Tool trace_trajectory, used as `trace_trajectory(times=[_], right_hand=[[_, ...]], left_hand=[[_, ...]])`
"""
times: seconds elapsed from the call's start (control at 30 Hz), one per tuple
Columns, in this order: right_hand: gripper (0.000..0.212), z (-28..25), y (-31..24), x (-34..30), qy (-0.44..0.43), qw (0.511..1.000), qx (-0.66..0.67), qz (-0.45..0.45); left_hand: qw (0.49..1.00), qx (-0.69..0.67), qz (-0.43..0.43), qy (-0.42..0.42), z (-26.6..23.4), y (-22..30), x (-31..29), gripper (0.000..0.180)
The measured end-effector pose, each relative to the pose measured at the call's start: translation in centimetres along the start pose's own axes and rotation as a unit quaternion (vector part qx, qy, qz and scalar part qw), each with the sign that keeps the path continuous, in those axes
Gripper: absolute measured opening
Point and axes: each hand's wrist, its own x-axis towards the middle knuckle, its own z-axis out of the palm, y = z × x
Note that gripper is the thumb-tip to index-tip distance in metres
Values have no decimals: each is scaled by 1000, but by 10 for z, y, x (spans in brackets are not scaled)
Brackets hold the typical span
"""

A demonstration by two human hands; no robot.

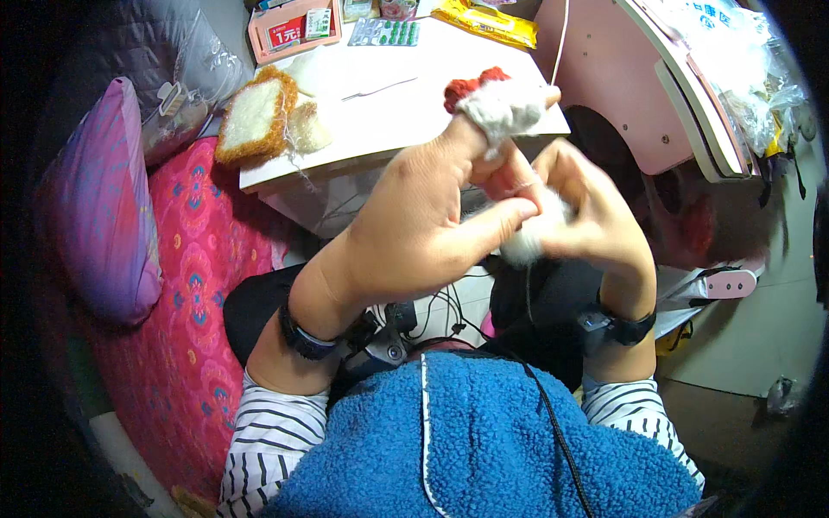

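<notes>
In front of my chest my left hand (406, 220) holds a small white fuzzy piece (509, 110) with red fluffy bits (466, 91) along its top. The piece wraps over its fingers, and its thumb points toward the other hand. My right hand (600, 211), partly smeared by motion, is closed close by on fluffy white yarn (522, 249). A thin strand crosses between the fingers of both hands. Whether a hook or needle is in the fingers cannot be made out.
On the white table (363, 129) lie a bread-shaped fuzzy piece (252, 121), a thin wire-like strand (380, 88), a green pill blister (384, 33), a pink box (294, 30) and a yellow packet (488, 24). A pink panel (622, 78) stands right; a purple cushion (112, 207) left.
</notes>
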Motion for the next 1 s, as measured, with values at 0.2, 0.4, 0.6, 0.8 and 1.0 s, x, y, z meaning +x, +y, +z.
trace_trajectory(times=[0.2,0.4,0.6,0.8,1.0], right_hand=[[42,-10,-15,-7,229,893,349,-169],[39,1,-7,5,66,975,-212,8],[42,-18,-1,5,44,893,398,-204],[44,-3,7,13,89,981,-167,-38],[33,-15,2,5,-57,819,540,-189]], left_hand=[[999,16,9,-26,1,-1,3,42],[999,33,18,-5,-2,-2,1,41],[1000,8,13,-9,1,-5,3,47],[999,24,26,-28,0,2,-2,55],[997,72,4,-11,-3,-1,3,37]])
